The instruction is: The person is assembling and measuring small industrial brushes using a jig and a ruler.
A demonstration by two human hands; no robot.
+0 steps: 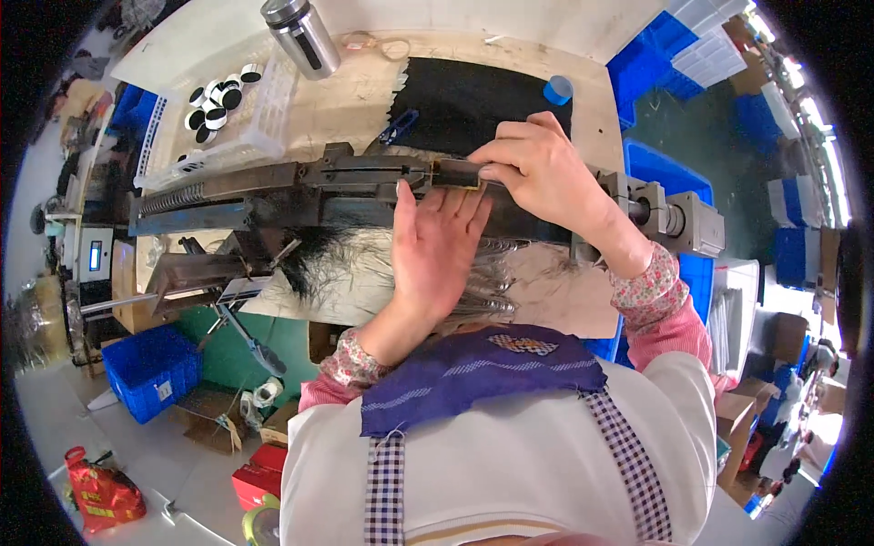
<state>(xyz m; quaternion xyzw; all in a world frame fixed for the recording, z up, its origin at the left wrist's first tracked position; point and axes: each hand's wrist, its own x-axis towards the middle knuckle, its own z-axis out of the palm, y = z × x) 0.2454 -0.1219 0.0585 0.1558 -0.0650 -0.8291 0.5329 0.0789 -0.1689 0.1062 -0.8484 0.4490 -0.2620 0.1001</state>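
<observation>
A long dark metal machine (273,187) with a spring at its left end runs across the bench before me. My left hand (437,241) lies palm up with fingers stretched out and together, the tips against the machine's near side below a small dark block (455,173) with a yellowish edge. From the right, my right hand (551,173) comes over the machine, thumb and fingers pinched at the block's right end. What sits between them is hidden. Loose black bristles (314,264) are strewn below and left of my left hand, on a pale sheet (564,296).
Behind the machine lie a black cloth (455,100), a blue tape roll (558,89) and a blue cutter (398,127). A white basket (264,136) holds several black-and-white round pieces (217,111), with a steel canister (300,38) beside it. Blue crates (150,373) stand around the bench.
</observation>
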